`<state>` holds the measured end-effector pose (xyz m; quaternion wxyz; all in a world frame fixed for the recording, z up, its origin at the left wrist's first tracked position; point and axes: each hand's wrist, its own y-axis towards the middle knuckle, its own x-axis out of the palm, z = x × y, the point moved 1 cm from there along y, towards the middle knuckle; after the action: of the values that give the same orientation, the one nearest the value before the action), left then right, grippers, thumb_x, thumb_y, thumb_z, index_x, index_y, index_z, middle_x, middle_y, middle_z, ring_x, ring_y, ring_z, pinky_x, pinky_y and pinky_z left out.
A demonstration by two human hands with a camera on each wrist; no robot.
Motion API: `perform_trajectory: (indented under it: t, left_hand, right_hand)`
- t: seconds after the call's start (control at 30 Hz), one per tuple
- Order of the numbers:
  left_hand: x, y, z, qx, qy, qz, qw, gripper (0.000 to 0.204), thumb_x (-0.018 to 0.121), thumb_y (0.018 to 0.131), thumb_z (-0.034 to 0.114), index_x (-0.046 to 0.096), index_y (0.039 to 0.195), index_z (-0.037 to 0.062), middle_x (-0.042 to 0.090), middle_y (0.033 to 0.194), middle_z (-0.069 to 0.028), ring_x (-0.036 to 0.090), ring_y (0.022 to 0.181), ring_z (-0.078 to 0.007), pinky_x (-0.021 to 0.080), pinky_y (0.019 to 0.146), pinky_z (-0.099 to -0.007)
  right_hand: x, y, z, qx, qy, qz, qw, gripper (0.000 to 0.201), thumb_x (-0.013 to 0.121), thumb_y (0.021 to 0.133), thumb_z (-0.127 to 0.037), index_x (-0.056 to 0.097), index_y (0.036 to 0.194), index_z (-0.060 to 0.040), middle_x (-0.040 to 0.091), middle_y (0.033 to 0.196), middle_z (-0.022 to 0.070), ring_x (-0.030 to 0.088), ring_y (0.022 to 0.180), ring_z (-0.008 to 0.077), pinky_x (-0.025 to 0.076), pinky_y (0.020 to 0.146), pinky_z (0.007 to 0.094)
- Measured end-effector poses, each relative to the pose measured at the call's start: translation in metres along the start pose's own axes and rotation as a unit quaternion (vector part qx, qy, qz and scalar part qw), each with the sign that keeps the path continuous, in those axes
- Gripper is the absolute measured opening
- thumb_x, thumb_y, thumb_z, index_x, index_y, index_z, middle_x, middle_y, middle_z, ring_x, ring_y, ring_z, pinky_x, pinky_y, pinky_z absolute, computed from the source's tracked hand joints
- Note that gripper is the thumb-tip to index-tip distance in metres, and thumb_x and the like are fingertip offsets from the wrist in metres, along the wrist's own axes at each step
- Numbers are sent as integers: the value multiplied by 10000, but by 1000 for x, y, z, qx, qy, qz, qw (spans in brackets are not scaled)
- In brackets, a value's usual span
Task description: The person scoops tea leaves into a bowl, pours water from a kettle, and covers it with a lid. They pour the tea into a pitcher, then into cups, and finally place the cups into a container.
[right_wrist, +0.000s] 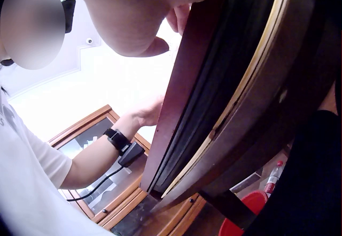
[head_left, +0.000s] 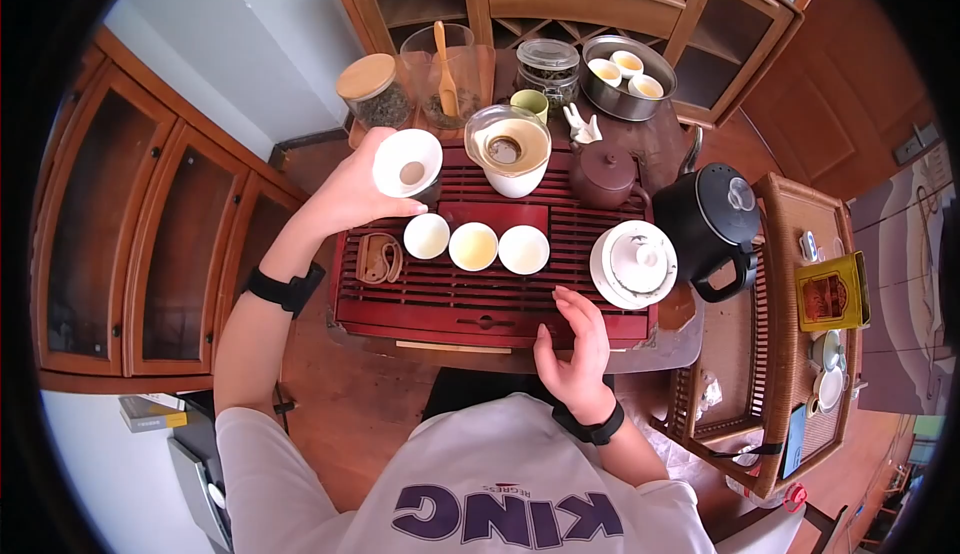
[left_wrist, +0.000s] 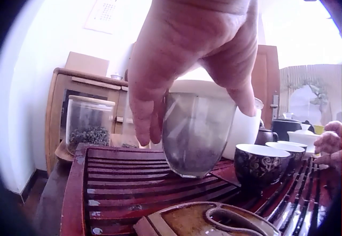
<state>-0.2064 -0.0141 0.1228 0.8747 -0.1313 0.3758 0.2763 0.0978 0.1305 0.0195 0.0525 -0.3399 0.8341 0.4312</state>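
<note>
My left hand (head_left: 352,186) grips a clear glass cup (left_wrist: 197,134) topped by a white strainer (head_left: 408,163), thumb on one side and fingers on the other. The cup is low over the left of the slatted red tea tray (left_wrist: 128,166). Just right of it, three small teacups (head_left: 473,246) stand in a row, pale yellow liquid showing in the middle one. Near the tray's front edge, my right hand (head_left: 577,346) has loosely bent fingers and nothing in it. A white lidded gaiwan (head_left: 634,264) is close by.
Behind the cups stand a white pitcher with a strainer (head_left: 510,149) and a brown teapot (head_left: 606,174). A black kettle (head_left: 710,224) is at the right. Tea jars (head_left: 380,94) and a metal bowl (head_left: 630,79) line the back. A brown coiled ornament (head_left: 379,258) lies front left.
</note>
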Motion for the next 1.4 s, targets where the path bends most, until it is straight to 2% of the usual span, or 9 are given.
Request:
perform_trajectory:
  t: [0.17, 0.33, 0.53, 0.6, 0.67, 0.83, 1.0, 1.13, 1.4]
  left_hand:
    - [0, -2, 0, -22, -7, 0, 1000, 964, 919, 697, 260, 352, 1440, 29, 568, 1331, -184, 541, 1283, -293, 430, 1083, -395]
    - [6, -16, 11, -11, -6, 40, 999, 1233, 914, 690, 216, 86, 1585, 32, 482, 1441, -243, 472, 1367, -330, 355, 1163, -413]
    - [1, -32, 22, -44, -72, 46, 995, 1291, 907, 700, 196, -10, 1593, 29, 436, 1484, -269, 432, 1403, -351, 332, 1178, -431]
    - [2, -47, 49, -55, -31, 89, 994, 1248, 889, 718, 174, 14, 1596, 27, 422, 1493, -273, 418, 1414, -349, 325, 1182, -438]
    - [9, -61, 59, -21, 26, 147, 989, 1232, 871, 709, 99, 41, 1619, 122, 400, 1522, -255, 351, 1466, -341, 292, 1194, -450]
    - [33, -108, 81, 5, 38, 233, 972, 880, 838, 710, 36, 402, 1474, 27, 491, 1443, -187, 475, 1361, -310, 383, 1144, -408]
    - [61, -137, 68, -54, -49, 213, 974, 839, 828, 734, 31, 404, 1458, 32, 526, 1393, -179, 501, 1330, -287, 391, 1127, -407]
    - [90, -139, 62, -69, -104, 221, 967, 831, 809, 777, 30, 373, 1484, 41, 478, 1448, -185, 458, 1374, -288, 357, 1155, -404]
    - [135, -114, 35, 7, -143, 318, 937, 860, 755, 842, 9, 262, 1546, 36, 343, 1558, -191, 350, 1457, -302, 262, 1217, -432]
  right_hand:
    - [-1, 1, -1, -4, 3, 1, 1000, 521, 702, 736, 86, 548, 1227, 5, 620, 1219, 231, 645, 1069, 369, 545, 893, 428]
    - [-1, 0, 0, -7, 6, -1, 1000, 526, 701, 739, 87, 543, 1234, 2, 620, 1216, 234, 646, 1067, 371, 545, 891, 427]
    - [-2, 0, 0, -12, 9, 0, 1000, 521, 700, 746, 84, 544, 1237, 5, 620, 1222, 235, 648, 1056, 374, 547, 889, 424]
    - [-2, 0, 0, -10, 13, -1, 1000, 520, 702, 749, 84, 542, 1238, 5, 619, 1223, 234, 649, 1056, 373, 546, 895, 424]
    - [-2, 0, 0, -12, 14, -3, 1000, 520, 699, 757, 85, 533, 1244, 8, 622, 1221, 235, 644, 1082, 374, 537, 920, 423]
    - [-4, -1, 0, -7, 22, -8, 1000, 519, 690, 767, 89, 522, 1252, 15, 622, 1224, 238, 639, 1112, 369, 525, 951, 421]
    - [-6, -1, 0, 0, 38, -26, 999, 526, 675, 779, 95, 507, 1271, 18, 588, 1276, 238, 616, 1164, 357, 507, 1001, 427]
    - [-5, 5, -2, 104, 109, -35, 988, 592, 697, 793, 49, 473, 1340, 36, 523, 1342, 224, 539, 1248, 355, 457, 1060, 431]
    - [17, 43, 6, 174, 94, -98, 975, 892, 739, 795, 0, 225, 1522, 55, 394, 1449, 275, 455, 1342, 378, 403, 1130, 444]
